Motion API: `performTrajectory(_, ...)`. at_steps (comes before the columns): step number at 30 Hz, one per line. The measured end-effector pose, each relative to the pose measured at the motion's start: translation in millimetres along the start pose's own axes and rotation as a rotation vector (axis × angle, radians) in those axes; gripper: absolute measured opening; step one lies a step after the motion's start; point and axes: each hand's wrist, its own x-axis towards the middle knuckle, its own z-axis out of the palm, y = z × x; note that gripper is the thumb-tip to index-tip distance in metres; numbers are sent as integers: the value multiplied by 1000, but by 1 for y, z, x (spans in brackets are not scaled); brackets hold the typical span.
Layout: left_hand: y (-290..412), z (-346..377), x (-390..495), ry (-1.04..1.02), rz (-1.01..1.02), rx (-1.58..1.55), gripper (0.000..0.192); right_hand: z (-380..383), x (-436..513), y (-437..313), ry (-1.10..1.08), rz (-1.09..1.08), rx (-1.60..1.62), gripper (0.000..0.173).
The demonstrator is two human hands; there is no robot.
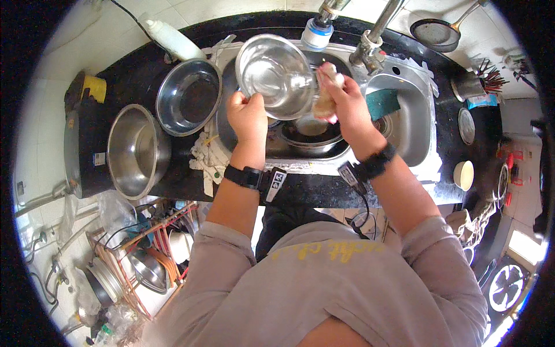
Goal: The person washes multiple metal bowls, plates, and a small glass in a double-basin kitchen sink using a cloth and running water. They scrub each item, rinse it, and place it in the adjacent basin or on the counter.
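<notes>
My left hand (247,115) grips the near left rim of a steel bowl (275,73), which is tilted above the left basin of a steel double sink (392,160). In my right hand (349,104) is a crumpled pink and whitish cloth (327,97), close to the bowl's right side. Below them a dark-rimmed metal pan or bowl (314,141) sits in the left basin, partly hidden by the bowl. A green scouring pad or cloth (382,104) lies in the right basin.
Left of the sink are a wide steel basin (188,97), a deep steel pot (134,152) and a whitish bottle (175,41). Faucets (370,54) reach over the back edge. At right are a small cream bowl (463,175) and a round lid (466,126).
</notes>
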Motion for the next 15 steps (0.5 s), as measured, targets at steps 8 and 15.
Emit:
performTrajectory(8,-20,16,-52,-199,-626,-483,30,32,43,43,-295,-312,-1211,32)
performTrajectory(15,-33,2,-34,-692,-789,-653,65,42,21,38,-1037,-294,-919,36)
